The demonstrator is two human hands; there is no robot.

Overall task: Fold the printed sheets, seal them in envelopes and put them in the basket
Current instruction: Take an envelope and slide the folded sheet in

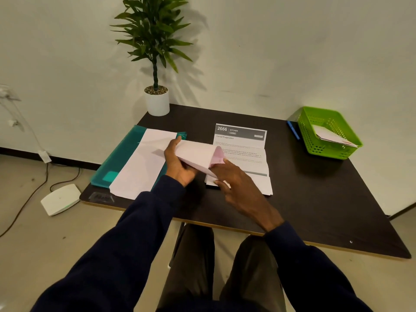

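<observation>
My left hand (pixel 177 163) grips a white envelope (pixel 195 154) above the dark table (pixel 315 194), its open end turned right and showing a pink inside. Fingers of my right hand (pixel 234 181) touch that open end. Under my hands lies a printed sheet (pixel 245 149) with creases, headed "2666 KITCHEN", on top of more white paper. To the left, blank white sheets (pixel 139 163) lie on a teal folder (pixel 117 161). A green basket (pixel 326 134) at the table's back right holds at least one envelope (pixel 333 136).
A potted plant (pixel 157 100) stands at the table's back left corner by the wall. A blue pen (pixel 293 130) lies just left of the basket. On the floor to the left lie a white device (pixel 60 199) and cables.
</observation>
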